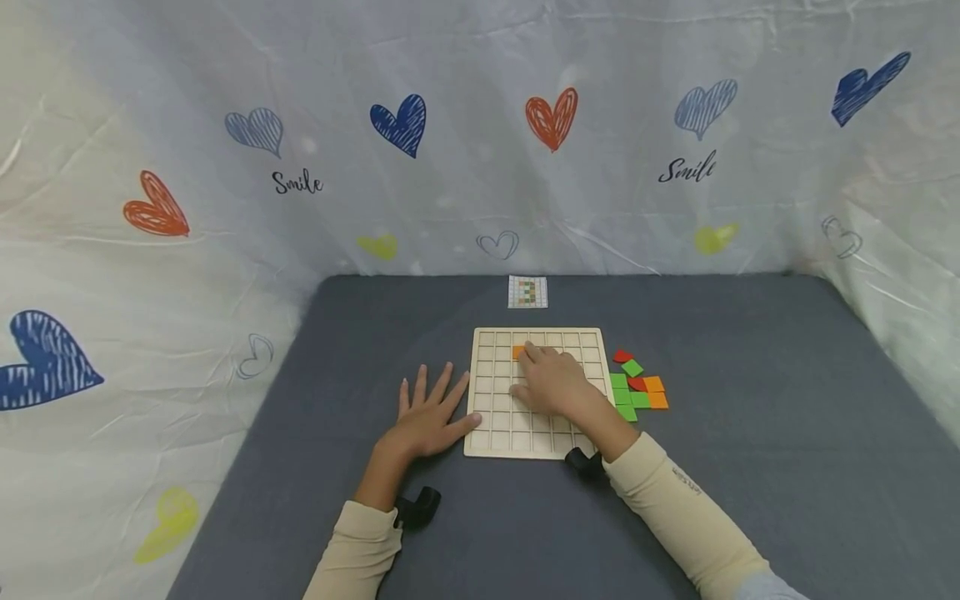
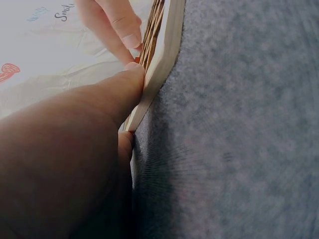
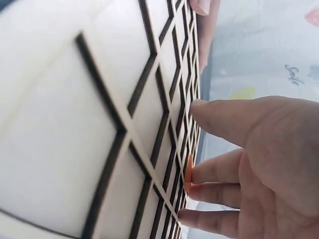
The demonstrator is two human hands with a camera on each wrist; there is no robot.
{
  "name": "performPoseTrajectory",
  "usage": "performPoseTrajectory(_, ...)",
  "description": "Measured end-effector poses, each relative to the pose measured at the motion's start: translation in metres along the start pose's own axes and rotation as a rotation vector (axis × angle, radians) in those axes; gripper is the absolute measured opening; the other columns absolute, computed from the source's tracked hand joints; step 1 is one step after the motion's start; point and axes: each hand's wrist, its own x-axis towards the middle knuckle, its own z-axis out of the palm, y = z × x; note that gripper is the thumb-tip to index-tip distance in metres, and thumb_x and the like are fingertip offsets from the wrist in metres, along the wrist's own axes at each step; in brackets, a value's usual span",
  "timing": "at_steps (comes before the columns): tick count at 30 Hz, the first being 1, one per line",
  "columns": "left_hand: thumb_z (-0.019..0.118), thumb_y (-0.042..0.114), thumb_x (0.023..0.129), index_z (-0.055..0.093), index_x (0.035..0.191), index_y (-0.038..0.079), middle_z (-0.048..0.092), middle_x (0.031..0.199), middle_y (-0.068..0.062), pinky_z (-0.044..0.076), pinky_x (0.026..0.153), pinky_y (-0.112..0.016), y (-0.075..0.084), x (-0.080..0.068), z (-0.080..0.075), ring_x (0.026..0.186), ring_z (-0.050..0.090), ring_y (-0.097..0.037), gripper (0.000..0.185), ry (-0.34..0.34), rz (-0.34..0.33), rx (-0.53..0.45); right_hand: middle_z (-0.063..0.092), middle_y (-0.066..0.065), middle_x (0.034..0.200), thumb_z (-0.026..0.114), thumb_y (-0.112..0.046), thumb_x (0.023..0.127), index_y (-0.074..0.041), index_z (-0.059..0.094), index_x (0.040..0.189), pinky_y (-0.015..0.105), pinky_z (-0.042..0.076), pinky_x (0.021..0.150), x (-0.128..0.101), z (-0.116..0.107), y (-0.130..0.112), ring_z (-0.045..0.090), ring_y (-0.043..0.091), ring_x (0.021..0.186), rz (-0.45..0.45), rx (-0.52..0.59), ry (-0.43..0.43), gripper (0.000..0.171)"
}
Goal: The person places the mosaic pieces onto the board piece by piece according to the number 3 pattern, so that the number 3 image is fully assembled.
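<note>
A wooden grid board (image 1: 491, 421) lies on the grey table, its raised strips forming square cells. One orange square tile (image 1: 518, 352) is in its upper part, partly covered by my right hand (image 1: 558, 383). The fingertips of that hand touch this orange tile (image 3: 189, 169) in the right wrist view, fingers nearly straight and thumb apart. My left hand (image 1: 427, 423) lies spread beside the board's left side. Its thumb (image 2: 132, 79) rests on the board's edge. Close to the board's right side are loose green tiles (image 1: 618, 381), red tiles (image 1: 637, 383) and orange tiles (image 1: 654, 384).
A small printed card (image 1: 527, 281) with a coloured grid pattern lies beyond the board, near the table's far edge. A white curtain (image 1: 465, 192) with hearts hangs behind the table (image 1: 750, 375). Each wrist wears a black device (image 1: 418, 507).
</note>
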Motion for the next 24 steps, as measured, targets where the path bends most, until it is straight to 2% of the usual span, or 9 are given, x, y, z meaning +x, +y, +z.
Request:
performPoseTrajectory(4, 0.028, 0.072, 0.083, 0.013, 0.145, 0.033, 0.0, 0.15, 0.001, -0.009, 0.1, -0.058, -0.002, 0.0, 0.0, 0.133, -0.012, -0.033, 0.074, 0.004, -0.005, 0.0, 0.036, 0.014, 0.138, 0.049, -0.048, 0.088, -0.003, 0.044, 0.133, 0.049, 0.036, 0.091, 0.003, -0.002, 0.002, 0.037, 0.033, 0.121, -0.028, 0.013, 0.01, 0.064)
performPoseTrajectory(7, 0.028, 0.071, 0.083, 0.011, 0.145, 0.034, 0.0, 0.15, 0.001, -0.009, 0.1, -0.058, -0.002, 0.0, 0.001, 0.133, -0.013, -0.033, 0.074, -0.003, 0.0, -0.002, 0.036, 0.011, 0.139, 0.052, -0.046, 0.088, -0.006, 0.049, 0.13, 0.049, 0.036, 0.09, 0.002, -0.004, 0.006, 0.037, 0.032, 0.12, -0.038, 0.074, 0.007, 0.058)
performPoseTrajectory(13, 0.03, 0.069, 0.085, 0.012, 0.146, 0.031, 0.001, 0.151, -0.001, -0.008, 0.099, -0.059, -0.001, -0.002, 0.0, 0.133, -0.012, -0.035, 0.074, -0.006, 0.02, -0.001, 0.026, 0.009, 0.145, 0.052, -0.049, 0.087, -0.007, 0.035, 0.14, 0.05, 0.029, 0.097, -0.011, -0.003, 0.012, 0.027, 0.032, 0.129, -0.051, 0.155, -0.067, 0.07)
performPoseTrajectory(16, 0.03, 0.068, 0.085, 0.014, 0.145, 0.03, 0.001, 0.151, -0.001, -0.006, 0.1, -0.058, -0.002, -0.002, -0.004, 0.133, -0.011, -0.035, 0.073, 0.007, 0.01, 0.012, 0.022, 0.01, 0.147, 0.05, -0.052, 0.087, -0.007, 0.029, 0.142, 0.051, 0.027, 0.099, -0.012, -0.002, 0.01, 0.023, 0.032, 0.131, -0.072, 0.15, -0.075, 0.074)
performPoseTrajectory(19, 0.03, 0.069, 0.085, 0.014, 0.145, 0.031, 0.001, 0.15, 0.0, -0.007, 0.1, -0.058, -0.003, -0.003, -0.007, 0.133, -0.011, -0.034, 0.073, 0.011, 0.003, 0.015, 0.022, 0.009, 0.147, 0.049, -0.052, 0.087, -0.008, 0.028, 0.143, 0.052, 0.027, 0.098, -0.009, -0.002, 0.009, 0.023, 0.035, 0.13, -0.075, 0.125, -0.045, 0.074)
performPoseTrajectory(24, 0.029, 0.07, 0.084, 0.012, 0.145, 0.033, -0.001, 0.15, 0.001, -0.009, 0.099, -0.058, -0.002, 0.0, 0.0, 0.133, -0.014, -0.034, 0.074, -0.007, 0.006, 0.006, 0.019, 0.008, 0.148, 0.049, -0.055, 0.086, -0.008, 0.027, 0.143, 0.052, 0.026, 0.098, -0.005, 0.002, 0.01, 0.021, 0.037, 0.13, -0.026, 0.082, -0.053, 0.077)
